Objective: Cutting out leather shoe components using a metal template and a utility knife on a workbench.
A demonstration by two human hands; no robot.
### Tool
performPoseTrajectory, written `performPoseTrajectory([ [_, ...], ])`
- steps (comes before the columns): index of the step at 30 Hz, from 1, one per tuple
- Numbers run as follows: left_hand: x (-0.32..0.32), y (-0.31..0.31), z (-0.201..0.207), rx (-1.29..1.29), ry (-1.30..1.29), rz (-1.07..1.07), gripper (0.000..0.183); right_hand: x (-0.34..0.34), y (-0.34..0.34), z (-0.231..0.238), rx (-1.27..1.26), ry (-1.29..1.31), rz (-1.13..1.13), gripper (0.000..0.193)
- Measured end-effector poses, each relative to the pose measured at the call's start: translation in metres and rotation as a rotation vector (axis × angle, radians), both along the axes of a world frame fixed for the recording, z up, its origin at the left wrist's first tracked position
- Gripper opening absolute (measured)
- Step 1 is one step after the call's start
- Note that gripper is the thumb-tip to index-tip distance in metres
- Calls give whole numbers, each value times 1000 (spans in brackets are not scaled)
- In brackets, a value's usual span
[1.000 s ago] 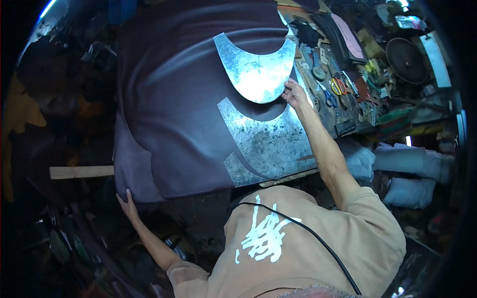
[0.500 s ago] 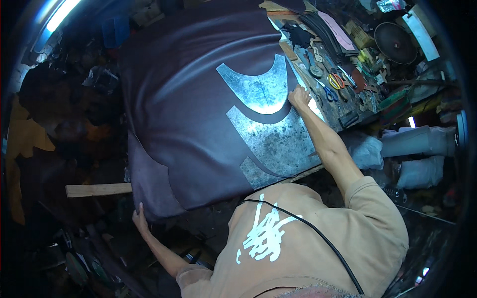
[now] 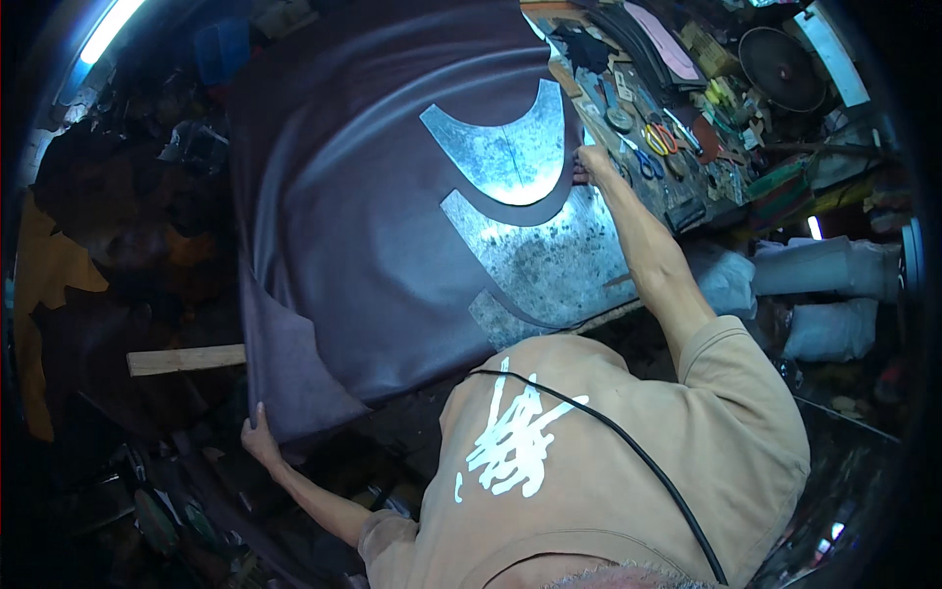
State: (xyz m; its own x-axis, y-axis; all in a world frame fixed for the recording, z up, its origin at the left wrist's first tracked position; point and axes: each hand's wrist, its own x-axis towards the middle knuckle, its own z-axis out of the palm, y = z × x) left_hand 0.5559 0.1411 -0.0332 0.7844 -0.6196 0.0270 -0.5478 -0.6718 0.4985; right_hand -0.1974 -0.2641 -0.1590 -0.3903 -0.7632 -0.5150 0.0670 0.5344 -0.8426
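Note:
A large dark purple-brown leather hide (image 3: 383, 196) drapes across the workbench, its left part hanging over the side. My left hand (image 3: 259, 440) is closed on the hide's near left corner, fingers pinching the edge. At the hide's right edge, my right hand (image 3: 592, 165) grips the leather with curled fingers, partly hidden. Mottled silver-grey metal (image 3: 549, 255) shows in curved shapes between the hands, seemingly through cut-outs in the leather. A narrow curved leather band (image 3: 520, 213) separates the upper shape from the lower one.
Right of the hide, the bench carries scissors with orange-yellow handles (image 3: 660, 137), blue-handled scissors (image 3: 648, 165) and other hand tools. Wrapped plastic bundles (image 3: 805, 280) lie beyond my right arm. A wooden plank (image 3: 186, 360) juts out at the left. A black cable (image 3: 628, 456) crosses my shirt.
My left hand has moved slightly left and nearer to me, drawing the hide's corner with it. My right hand stays at the right edge. The whole view has shifted a little.

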Motion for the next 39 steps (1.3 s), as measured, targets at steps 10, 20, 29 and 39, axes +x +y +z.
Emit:
performPoseTrajectory([
  [10, 26, 132, 28, 300, -169, 103, 72, -24, 137, 36, 138, 81, 91, 14],
  [20, 22, 147, -81, 459, 269, -61, 66, -42, 155, 48, 212, 604, 333, 40],
  [29, 31, 73, -97, 659, 267, -62, 42, -37, 173, 64, 190, 1142, 313, 37],
  [39, -351, -227, -59, -86, 155, -970, 57, -17, 31, 37, -276, 1045, 489, 41],
])
